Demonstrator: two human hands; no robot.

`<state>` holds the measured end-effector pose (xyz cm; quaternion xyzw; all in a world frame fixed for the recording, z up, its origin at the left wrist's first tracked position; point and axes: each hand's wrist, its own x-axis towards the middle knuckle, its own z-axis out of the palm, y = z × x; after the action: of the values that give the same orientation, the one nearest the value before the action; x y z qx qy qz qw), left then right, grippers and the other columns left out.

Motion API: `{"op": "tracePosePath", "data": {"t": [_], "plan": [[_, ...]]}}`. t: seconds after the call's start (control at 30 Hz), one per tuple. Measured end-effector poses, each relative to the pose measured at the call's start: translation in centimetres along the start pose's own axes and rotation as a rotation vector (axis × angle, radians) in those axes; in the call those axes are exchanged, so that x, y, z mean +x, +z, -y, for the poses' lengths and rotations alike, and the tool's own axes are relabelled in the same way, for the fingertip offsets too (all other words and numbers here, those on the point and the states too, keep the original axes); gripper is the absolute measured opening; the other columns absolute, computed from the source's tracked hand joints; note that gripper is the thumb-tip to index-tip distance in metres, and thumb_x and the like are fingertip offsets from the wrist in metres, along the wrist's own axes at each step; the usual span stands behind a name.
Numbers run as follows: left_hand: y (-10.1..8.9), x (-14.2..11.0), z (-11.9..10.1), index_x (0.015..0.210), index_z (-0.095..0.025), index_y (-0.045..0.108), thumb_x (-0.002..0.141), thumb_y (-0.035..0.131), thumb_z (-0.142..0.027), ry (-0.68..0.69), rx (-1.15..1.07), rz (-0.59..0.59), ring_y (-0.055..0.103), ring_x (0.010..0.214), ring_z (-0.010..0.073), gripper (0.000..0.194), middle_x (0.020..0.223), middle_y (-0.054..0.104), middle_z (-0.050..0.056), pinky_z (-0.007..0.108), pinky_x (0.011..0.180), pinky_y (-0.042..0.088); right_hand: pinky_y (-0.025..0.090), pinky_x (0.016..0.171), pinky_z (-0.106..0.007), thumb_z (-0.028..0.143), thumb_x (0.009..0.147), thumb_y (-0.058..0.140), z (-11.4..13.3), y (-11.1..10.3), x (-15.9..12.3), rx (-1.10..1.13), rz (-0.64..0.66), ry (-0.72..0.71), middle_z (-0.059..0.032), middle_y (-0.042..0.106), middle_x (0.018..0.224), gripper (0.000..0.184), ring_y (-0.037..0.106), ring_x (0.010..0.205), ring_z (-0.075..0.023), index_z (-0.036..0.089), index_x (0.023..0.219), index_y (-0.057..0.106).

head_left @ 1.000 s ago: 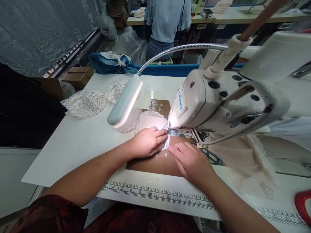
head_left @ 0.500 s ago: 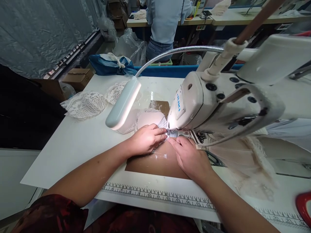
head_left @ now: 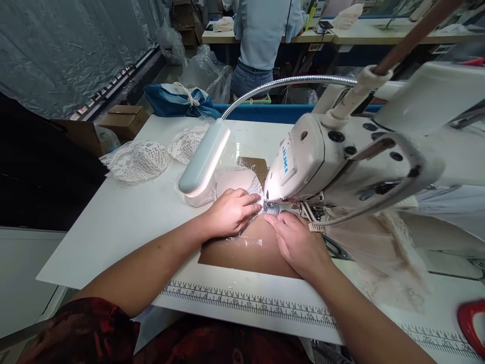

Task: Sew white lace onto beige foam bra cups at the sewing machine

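Note:
A pale pink bra [head_left: 235, 180] with white lace edging lies under the head of a white JUKI sewing machine [head_left: 297, 154]. My left hand [head_left: 232, 213] is closed on its lace edge just left of the needle area, fingers pointing right and the thumb hidden. On the near side of the presser foot, my right hand [head_left: 299, 242] pinches the edge of the work between thumb and forefinger. The exact bit of fabric in that pinch is hidden. Beneath both hands is a shiny brown sheet [head_left: 242, 255] on the white table [head_left: 125, 222].
A lamp [head_left: 204, 157] on a bendy metal neck hangs over the bra. White lace cups [head_left: 139, 162] lie at the left. Sheer beige fabric [head_left: 379, 247] and a red handle [head_left: 470, 323] are at the right. A printed ruler [head_left: 250, 303] runs along the near edge. Beyond stands a person [head_left: 261, 38].
The whole view has shifted slightly, so the machine and lamp appear a little further right. Both hands keep nearly the same hold beside the needle area.

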<state>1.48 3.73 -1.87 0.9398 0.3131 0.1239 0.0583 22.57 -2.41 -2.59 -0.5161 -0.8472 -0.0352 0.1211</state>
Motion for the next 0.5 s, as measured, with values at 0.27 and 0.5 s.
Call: {"op": "tracePosePath", "data": {"t": [0.27, 0.5], "plan": [[-0.2, 0.0, -0.2, 0.119, -0.017, 0.058, 0.093, 0.04, -0.024, 0.011, 0.086, -0.04, 0.048, 0.11, 0.0275, 0.032, 0.124, 0.058, 0.012, 0.042, 0.091, 0.037, 0.036, 0.058, -0.026, 0.007, 0.082, 0.046, 0.3, -0.7, 0.0, 0.029, 0.048, 0.049, -0.0027, 0.07, 0.091, 0.046, 0.06, 0.078, -0.0168, 0.027, 0.121, 0.063], [-2.7, -0.7, -1.8, 0.112, -0.013, 0.06, 0.091, 0.047, -0.047, -0.118, 0.181, 0.057, 0.056, 0.091, 0.0273, 0.042, 0.102, 0.064, 0.014, 0.036, 0.07, 0.045, 0.04, 0.058, -0.024, 0.011, 0.085, 0.043, 0.2, -1.5, 0.2, 0.071, 0.045, 0.04, -0.0041, 0.07, 0.086, 0.04, 0.06, 0.071, -0.0155, 0.023, 0.116, 0.065]]}}
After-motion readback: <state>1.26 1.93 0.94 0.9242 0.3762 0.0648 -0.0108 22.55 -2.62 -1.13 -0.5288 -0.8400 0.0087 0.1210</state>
